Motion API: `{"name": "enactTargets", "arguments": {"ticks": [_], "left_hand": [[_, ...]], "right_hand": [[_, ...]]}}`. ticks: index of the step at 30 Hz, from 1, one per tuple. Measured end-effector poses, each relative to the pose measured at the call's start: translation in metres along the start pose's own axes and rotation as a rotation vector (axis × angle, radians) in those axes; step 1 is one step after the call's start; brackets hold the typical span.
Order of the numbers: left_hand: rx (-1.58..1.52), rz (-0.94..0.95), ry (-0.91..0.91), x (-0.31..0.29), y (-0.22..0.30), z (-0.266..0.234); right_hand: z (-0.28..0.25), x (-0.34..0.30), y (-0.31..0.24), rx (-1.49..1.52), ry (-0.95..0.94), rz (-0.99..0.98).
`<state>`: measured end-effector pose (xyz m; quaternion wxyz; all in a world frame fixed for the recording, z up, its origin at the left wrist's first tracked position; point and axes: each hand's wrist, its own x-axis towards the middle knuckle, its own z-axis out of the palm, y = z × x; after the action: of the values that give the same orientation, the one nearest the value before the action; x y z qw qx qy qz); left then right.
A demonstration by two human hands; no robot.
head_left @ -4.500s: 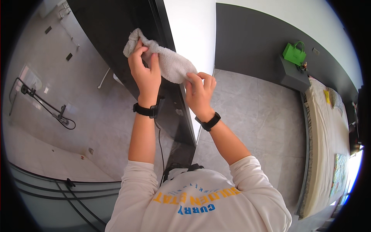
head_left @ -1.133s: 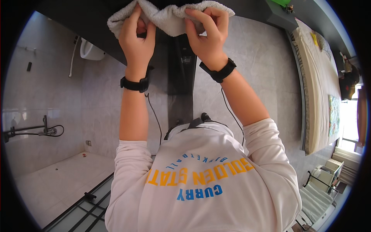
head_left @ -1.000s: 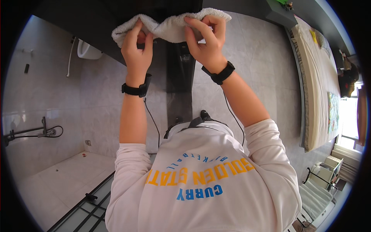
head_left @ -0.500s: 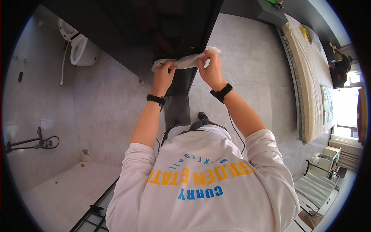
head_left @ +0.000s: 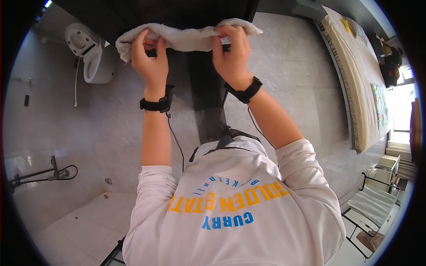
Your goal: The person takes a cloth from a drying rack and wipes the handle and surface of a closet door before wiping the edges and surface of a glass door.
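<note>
A white cloth (head_left: 188, 39), long and loosely folded, stretches between my two hands in front of a dark surface (head_left: 133, 11). Toward its left end, my left hand (head_left: 150, 60) pinches the cloth between thumb and fingers, and the end droops beyond it. My right hand (head_left: 233, 53) grips it near the right end, where a pale tip sticks out past the fingers. Black straps with thin cables circle both wrists. Whether the cloth touches the dark surface behind it, I cannot tell.
To the left, a white toilet (head_left: 98, 64) stands on grey tiles, with a black hand shower (head_left: 64, 173) on the wall lower down. On the right are a bed (head_left: 350, 88) and a metal rack (head_left: 355, 230) with a grey towel (head_left: 372, 205) over it.
Both hands have moved up and farther apart, the left one also leftward. The cloth, bunched before, is now spread wider between them. The view has shifted a little.
</note>
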<state>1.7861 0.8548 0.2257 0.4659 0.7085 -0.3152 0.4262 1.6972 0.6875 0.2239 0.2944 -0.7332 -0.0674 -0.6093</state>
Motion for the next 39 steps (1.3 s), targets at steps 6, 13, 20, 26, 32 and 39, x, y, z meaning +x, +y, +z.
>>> {"name": "enactTargets", "arguments": {"ticks": [6, 13, 20, 26, 32, 39], "left_hand": [[0.040, -0.143, -0.009, -0.030, -0.016, -0.010], [0.161, -0.385, -0.197, -0.082, -0.043, -0.030], [0.170, -0.391, -0.254, -0.088, -0.049, -0.031], [0.107, -0.153, -0.097, -0.052, -0.042, -0.020], [0.071, 0.201, -0.056, 0.027, -0.033, -0.036], [-0.440, -0.038, 0.029, 0.030, -0.063, -0.048]], "right_hand": [[0.036, -0.013, -0.017, -0.041, -0.243, 0.079], [0.045, -0.084, -0.007, 0.007, -0.457, 0.087], [0.032, -0.087, -0.002, 0.004, -0.475, 0.136], [0.033, -0.061, -0.008, -0.119, -0.353, 0.051], [0.050, -0.035, -0.010, -0.216, -0.126, -0.028], [0.068, -0.021, -0.029, -0.356, 0.110, -0.019]]}}
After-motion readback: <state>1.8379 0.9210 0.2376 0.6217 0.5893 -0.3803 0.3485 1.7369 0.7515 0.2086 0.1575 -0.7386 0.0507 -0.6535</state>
